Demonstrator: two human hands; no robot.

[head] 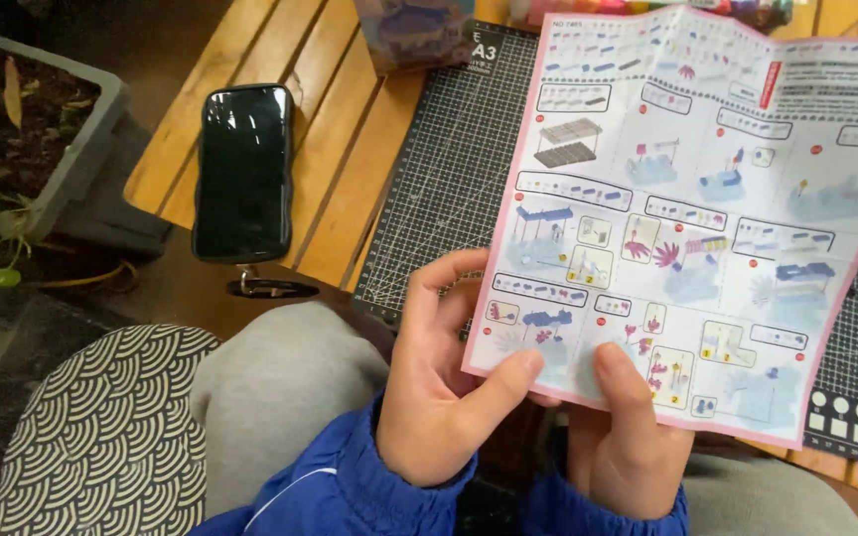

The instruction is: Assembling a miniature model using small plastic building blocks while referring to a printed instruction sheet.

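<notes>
Near the lower middle of the frame, left hand [434, 402] and right hand [628, 437] pinch the instruction sheet [692, 213], thumbs closed on its bottom edge.

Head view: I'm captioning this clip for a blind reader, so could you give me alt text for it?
Both hands, left hand and right hand, hold the bottom edge of a pink-bordered picture instruction sheet over a dark cutting mat on a wooden slat table. A black phone lies on the table to the left.

Left hand [439, 397] and right hand [628, 427] pinch with thumbs up; fingers seemingly curled.
</notes>
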